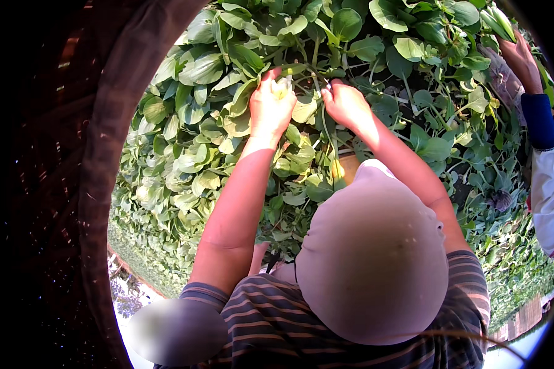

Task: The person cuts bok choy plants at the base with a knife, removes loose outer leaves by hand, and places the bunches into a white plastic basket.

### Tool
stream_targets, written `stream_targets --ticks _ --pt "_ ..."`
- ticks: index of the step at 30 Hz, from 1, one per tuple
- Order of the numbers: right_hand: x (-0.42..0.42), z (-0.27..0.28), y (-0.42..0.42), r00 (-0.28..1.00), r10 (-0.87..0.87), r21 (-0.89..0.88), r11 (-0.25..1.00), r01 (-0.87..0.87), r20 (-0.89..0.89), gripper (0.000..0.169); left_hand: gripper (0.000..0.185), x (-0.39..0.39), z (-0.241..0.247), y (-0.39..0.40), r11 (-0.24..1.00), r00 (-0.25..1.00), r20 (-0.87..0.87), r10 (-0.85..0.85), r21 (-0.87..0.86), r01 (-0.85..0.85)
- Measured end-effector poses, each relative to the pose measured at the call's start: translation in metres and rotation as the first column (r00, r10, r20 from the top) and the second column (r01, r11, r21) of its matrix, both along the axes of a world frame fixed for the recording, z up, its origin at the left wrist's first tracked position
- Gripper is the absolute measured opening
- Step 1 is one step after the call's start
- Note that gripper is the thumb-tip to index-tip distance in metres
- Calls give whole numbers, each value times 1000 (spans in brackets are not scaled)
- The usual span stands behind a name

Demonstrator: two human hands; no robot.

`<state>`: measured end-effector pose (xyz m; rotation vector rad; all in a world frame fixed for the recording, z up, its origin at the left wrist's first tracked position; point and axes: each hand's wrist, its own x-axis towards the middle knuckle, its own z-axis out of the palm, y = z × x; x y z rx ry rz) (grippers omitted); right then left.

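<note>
My left hand (273, 104) is curled around some leafy greens (282, 88), whose pale stalk ends show at the fingers. Just to the right, my right hand (348, 102) grips a thin, dark curved tool (317, 73), which looks like a sickle. Its blade arcs toward my left hand among the stems, and leaves hide part of it. Both hands are low in a dense bed of broad-leaved green vegetables (203, 69), close together but apart.
At the right edge, another person's hand (519, 57) holds a bunch of cut greens (497, 23). That person's pale sleeve (545, 193) has a dark blue cuff. Dark soil shows between plants on the right. A tan surface (349, 167), partly hidden, lies below my right forearm.
</note>
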<state>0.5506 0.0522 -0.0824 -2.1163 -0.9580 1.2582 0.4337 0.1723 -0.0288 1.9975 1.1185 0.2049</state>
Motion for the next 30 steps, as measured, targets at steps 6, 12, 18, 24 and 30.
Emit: stream_targets --ticks 6,12,18,24,30 --pt "12 -27 6 995 52 -29 998 -55 -88 37 43 -8 8 10 959 978 124 166 -251 -131" --pt "4 41 -37 548 -396 187 660 728 -737 29 55 -10 54 -33 717 949 215 231 -697 -16" --pt "13 38 -63 48 -401 -114 368 923 -915 19 62 -11 76 -78 779 963 264 50 -614 128" --pt "14 35 -84 -8 -489 -237 409 881 -872 22 40 -21 87 -106 851 932 217 -291 -387 356" --pt "1 64 -90 756 -414 158 817 554 -507 19 27 13 92 -104 883 832 297 -468 124 453"
